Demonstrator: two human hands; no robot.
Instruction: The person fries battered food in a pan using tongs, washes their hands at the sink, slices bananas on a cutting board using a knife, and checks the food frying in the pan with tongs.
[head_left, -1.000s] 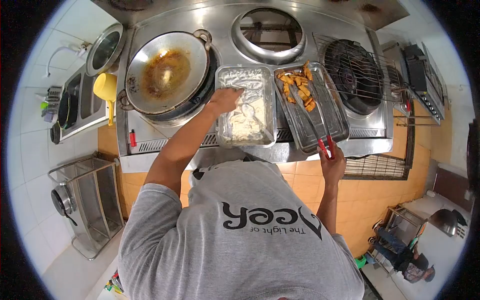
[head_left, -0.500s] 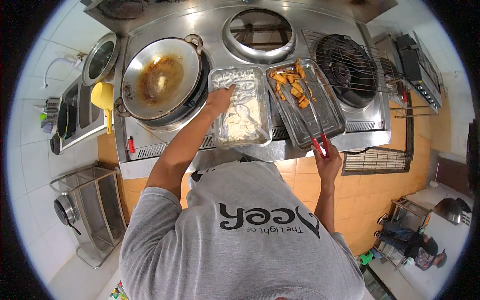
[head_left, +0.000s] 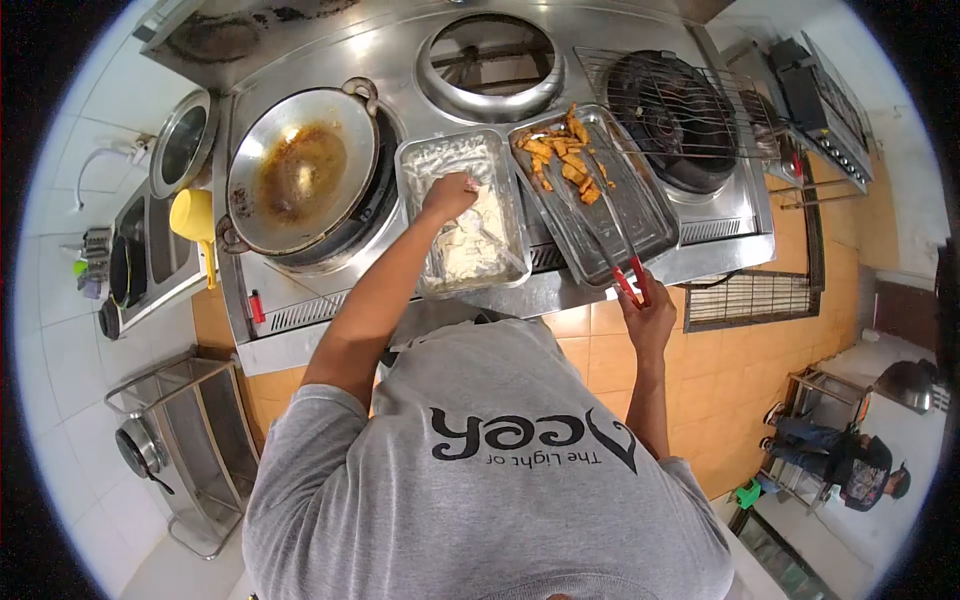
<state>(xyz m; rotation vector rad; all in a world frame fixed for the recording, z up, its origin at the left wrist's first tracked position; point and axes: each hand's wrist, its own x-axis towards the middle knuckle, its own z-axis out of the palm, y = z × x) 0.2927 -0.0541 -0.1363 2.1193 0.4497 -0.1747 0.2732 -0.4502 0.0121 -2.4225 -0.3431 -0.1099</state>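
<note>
My left hand (head_left: 453, 194) hangs over a metal tray (head_left: 412, 262) of pale flour or batter (head_left: 475, 245). Its fingers are curled together, and whatever they hold is too small to make out. In my right hand (head_left: 650, 318) is a pair of metal tongs (head_left: 617, 232) with red handles. The tongs reach over a second metal tray (head_left: 645, 222), their tips close to several orange-brown fried pieces (head_left: 562, 152) at its far end. Whether the tips grip a piece I cannot tell.
Left of the trays, a big wok (head_left: 345, 185) with brown oil sits on a burner. An uncovered burner ring (head_left: 490, 65) is at the back; a wire rack (head_left: 660, 105) covers the right burner. A yellow dipper (head_left: 190, 215) hangs at left. Another person (head_left: 850, 465) is far right.
My left hand has shifted slightly over the flour tray, its fingers more curled than before. My right hand still grips the tongs beside the fried pieces. The whole view has shifted a little.
</note>
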